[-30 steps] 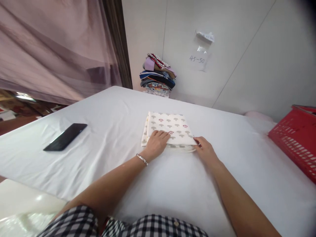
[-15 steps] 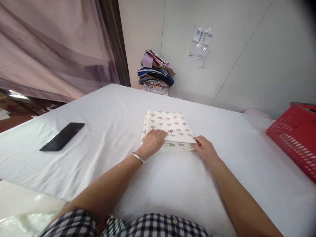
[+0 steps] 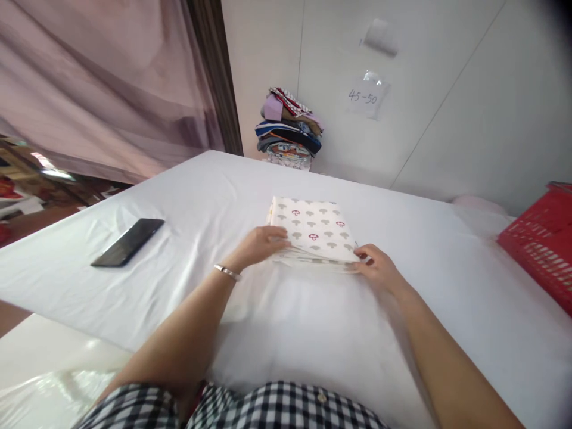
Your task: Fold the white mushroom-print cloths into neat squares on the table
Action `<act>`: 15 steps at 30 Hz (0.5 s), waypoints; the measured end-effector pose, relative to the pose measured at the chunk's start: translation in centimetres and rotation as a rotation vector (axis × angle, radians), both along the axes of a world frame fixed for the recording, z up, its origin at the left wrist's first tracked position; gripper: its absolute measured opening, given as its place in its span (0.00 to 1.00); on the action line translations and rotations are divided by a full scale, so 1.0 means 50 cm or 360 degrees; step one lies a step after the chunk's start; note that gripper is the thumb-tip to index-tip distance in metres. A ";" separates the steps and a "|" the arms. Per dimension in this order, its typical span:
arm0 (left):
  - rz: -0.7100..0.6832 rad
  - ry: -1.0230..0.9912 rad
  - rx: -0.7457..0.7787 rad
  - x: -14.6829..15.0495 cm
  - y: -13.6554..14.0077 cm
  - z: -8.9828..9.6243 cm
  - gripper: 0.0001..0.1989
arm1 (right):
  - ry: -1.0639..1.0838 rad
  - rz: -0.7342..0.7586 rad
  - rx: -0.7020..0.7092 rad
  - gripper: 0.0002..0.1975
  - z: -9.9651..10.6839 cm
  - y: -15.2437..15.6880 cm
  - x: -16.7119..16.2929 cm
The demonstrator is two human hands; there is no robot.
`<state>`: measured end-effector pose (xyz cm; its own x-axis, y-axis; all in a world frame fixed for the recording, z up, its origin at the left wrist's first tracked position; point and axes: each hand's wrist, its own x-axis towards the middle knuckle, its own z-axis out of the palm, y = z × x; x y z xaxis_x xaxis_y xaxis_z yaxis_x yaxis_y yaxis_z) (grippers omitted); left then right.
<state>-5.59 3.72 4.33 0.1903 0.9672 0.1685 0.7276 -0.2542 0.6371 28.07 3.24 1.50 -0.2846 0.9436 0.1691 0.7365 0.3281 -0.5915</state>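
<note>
A folded white cloth (image 3: 317, 226) printed with grey and red mushrooms lies on the white-covered table (image 3: 201, 185), its layered front edge towards me. At its near left corner is my left hand (image 3: 260, 245), wearing a silver bracelet, with its fingers closed on the cloth's edge. My right hand (image 3: 379, 267) pinches the near right corner between thumb and fingers. The layers along the front edge are slightly parted. How many layers each hand holds is hidden.
A black phone (image 3: 129, 242) lies on the table to the left. Folded garments (image 3: 290, 128) are stacked by the wall behind. A red plastic basket (image 3: 540, 238) stands at the right edge. A paper marked 45-50 (image 3: 364, 97) hangs on the wall.
My left hand has slid left from the middle of the front edge to the near left corner. My right hand keeps its pinch. The view has shifted slightly.
</note>
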 end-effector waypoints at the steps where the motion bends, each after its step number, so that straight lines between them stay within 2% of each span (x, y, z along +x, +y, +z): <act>1: 0.0224 -0.0079 -0.0020 -0.013 0.006 0.000 0.15 | 0.0057 -0.0012 0.0047 0.16 -0.002 0.000 -0.003; 3: 0.0631 -0.0185 -0.0069 -0.029 0.018 -0.007 0.20 | 0.0058 0.0016 0.0100 0.22 -0.010 -0.002 -0.011; 5: 0.0811 -0.0324 -0.0244 -0.032 0.029 -0.018 0.26 | -0.0051 0.0129 0.0052 0.27 -0.022 -0.005 -0.021; 8: 0.0766 -0.0508 -0.0501 -0.019 0.038 -0.040 0.33 | -0.0201 0.0272 0.0045 0.30 -0.041 -0.007 -0.029; 12: 0.0717 -0.0551 -0.0539 0.004 0.044 -0.063 0.36 | -0.0231 0.0256 0.0133 0.29 -0.062 0.000 -0.024; 15: 0.0654 -0.0813 -0.0592 0.013 0.050 -0.067 0.35 | -0.0168 0.0206 0.0163 0.25 -0.071 0.008 -0.022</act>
